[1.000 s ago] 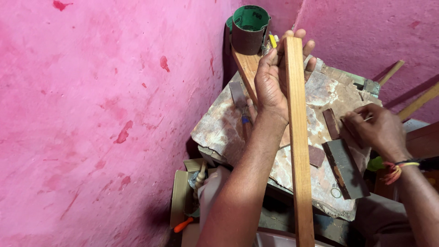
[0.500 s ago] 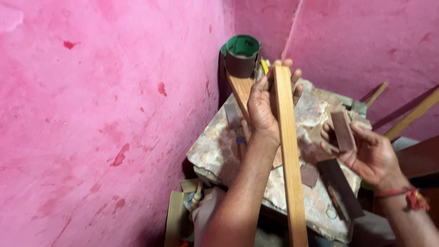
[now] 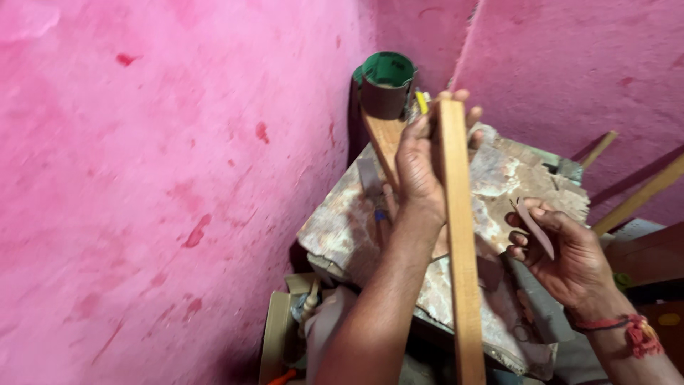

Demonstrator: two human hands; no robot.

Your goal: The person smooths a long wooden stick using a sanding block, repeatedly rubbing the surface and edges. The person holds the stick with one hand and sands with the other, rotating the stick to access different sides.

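My left hand point(image 3: 420, 167) grips a long light wooden strip point(image 3: 459, 242) near its far end and holds it lengthwise over a worn stone-topped work surface point(image 3: 499, 178). To the right, my right hand point(image 3: 559, 253) holds a small brown piece of sandpaper point(image 3: 534, 227) edge-on, apart from the strip. A red thread band circles my right wrist. Under my left hand lies a tapered wooden piece point(image 3: 385, 139), partly hidden.
A roll of sandpaper with a green inner face point(image 3: 387, 84) stands at the far corner of the work surface against pink walls point(image 3: 164, 164). Wooden sticks point(image 3: 638, 196) lean at the right. Cardboard and clutter point(image 3: 281, 335) sit below the surface's near-left edge.
My right hand picked the sandpaper piece off the surface, lifted it and turned it edge-on. My left hand kept its hold on the strip. The view shifted slightly.
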